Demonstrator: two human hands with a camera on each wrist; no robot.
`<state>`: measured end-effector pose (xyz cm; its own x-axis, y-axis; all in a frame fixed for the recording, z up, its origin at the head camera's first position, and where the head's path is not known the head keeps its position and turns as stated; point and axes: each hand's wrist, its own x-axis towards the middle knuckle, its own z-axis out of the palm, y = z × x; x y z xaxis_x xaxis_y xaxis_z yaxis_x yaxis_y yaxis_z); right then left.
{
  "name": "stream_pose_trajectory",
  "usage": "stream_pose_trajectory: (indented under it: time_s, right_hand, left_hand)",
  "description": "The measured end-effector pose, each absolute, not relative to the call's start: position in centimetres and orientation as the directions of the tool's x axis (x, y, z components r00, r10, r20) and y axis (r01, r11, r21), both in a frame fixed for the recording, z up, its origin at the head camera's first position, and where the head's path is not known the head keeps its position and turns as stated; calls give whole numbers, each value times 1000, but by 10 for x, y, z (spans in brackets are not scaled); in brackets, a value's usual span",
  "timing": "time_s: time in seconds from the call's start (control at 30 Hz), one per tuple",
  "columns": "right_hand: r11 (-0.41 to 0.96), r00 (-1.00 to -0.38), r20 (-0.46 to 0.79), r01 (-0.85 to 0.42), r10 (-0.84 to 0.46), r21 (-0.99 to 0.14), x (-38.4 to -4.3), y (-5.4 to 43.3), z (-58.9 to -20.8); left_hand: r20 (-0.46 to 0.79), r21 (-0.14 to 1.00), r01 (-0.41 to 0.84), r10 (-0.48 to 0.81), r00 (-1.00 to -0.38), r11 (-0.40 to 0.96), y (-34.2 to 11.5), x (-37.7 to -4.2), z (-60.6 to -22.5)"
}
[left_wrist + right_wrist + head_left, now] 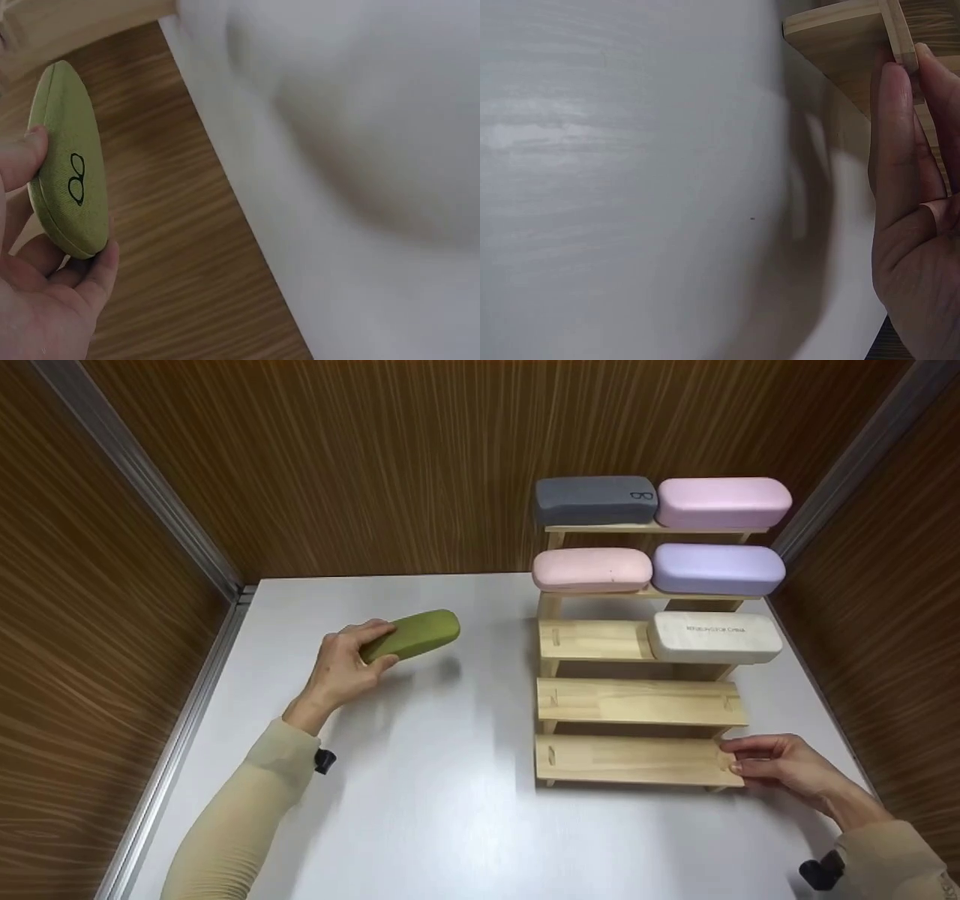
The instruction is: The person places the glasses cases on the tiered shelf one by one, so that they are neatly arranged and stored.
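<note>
My left hand [346, 666] grips a green glasses case [418, 634] by one end, held over the left part of the white table. In the left wrist view, a black glasses outline shows on the case [72, 161], with the thumb on one side and fingers beneath. On the right, my right hand [806, 776] pinches the right end of the lowest step of a stepped wooden rack [637, 760]. The right wrist view shows fingers [896, 142] on either side of that board's edge [840, 22].
Upper steps bear a dark grey case [592, 501], a pink case [724, 502], a light pink case [592, 570] and a lavender case [718, 569]. A white case [716, 637] sits right on the middle step. Wood-grain panels [375, 465] wall in the white table [450, 825].
</note>
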<state>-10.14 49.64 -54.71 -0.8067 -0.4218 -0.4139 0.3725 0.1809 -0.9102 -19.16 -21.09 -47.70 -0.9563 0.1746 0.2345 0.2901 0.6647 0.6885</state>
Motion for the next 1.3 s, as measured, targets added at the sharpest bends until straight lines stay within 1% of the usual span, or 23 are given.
stream_pose_trajectory:
  time_s: [0.23, 0.47, 0.6, 0.7, 1.1, 1.3]
  right_hand:
    - [177, -808, -422, 383, -411, -907, -103, 497, -549]
    - [170, -809, -417, 381, -415, -909, -102, 496, -549]
    - [199, -809, -430, 381, -401, -903, -102, 496, -547]
    - [216, -812, -435, 379, -389, -900, -102, 496, -546]
    - [203, -813, -430, 380, -392, -903, -100, 495, -545]
    - [189, -814, -424, 380, -396, -906, -101, 494, -546]
  left_hand:
    - [279, 673, 377, 255, -926, 636, -189, -181, -461]
    - [321, 669, 456, 325, -889, 586, -168, -178, -450]
    - [350, 657, 507, 370, -861, 557, -156, -177, -444]
    - [374, 639, 544, 398, -838, 544, -146, -178, -440]
    - [420, 575, 642, 490, -764, 508, -92, -189, -429]
    - [416, 562, 654, 510, -753, 506, -62, -195, -430]
